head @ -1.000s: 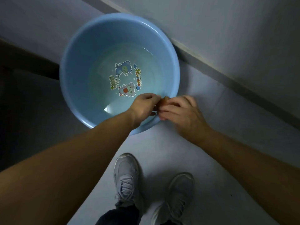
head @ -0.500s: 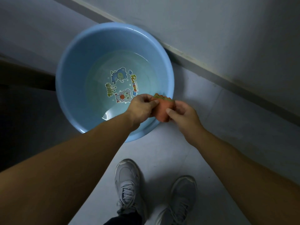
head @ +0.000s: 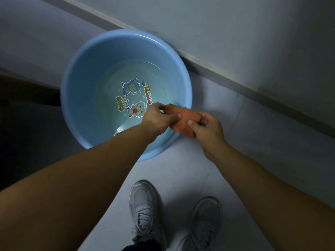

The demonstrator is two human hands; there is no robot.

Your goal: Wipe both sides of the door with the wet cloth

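Observation:
An orange cloth (head: 183, 118) with a green edge is stretched between both hands, over the near right rim of a blue basin (head: 79, 98). My left hand (head: 158, 117) pinches its left end, thumb on top. My right hand (head: 206, 127) pinches its right end. The basin holds shallow water over cartoon stickers on its bottom. No door is plainly in view.
The basin stands on a pale tiled floor (head: 226, 113) against a grey wall with a skirting strip (head: 217, 64). A dark opening (head: 27, 109) lies to the left. My two grey shoes (head: 145, 211) stand on the floor below the hands.
The cloth was bunched and hidden between my hands; now it is pulled out wide between them. The view has shifted so the basin sits lower and further right.

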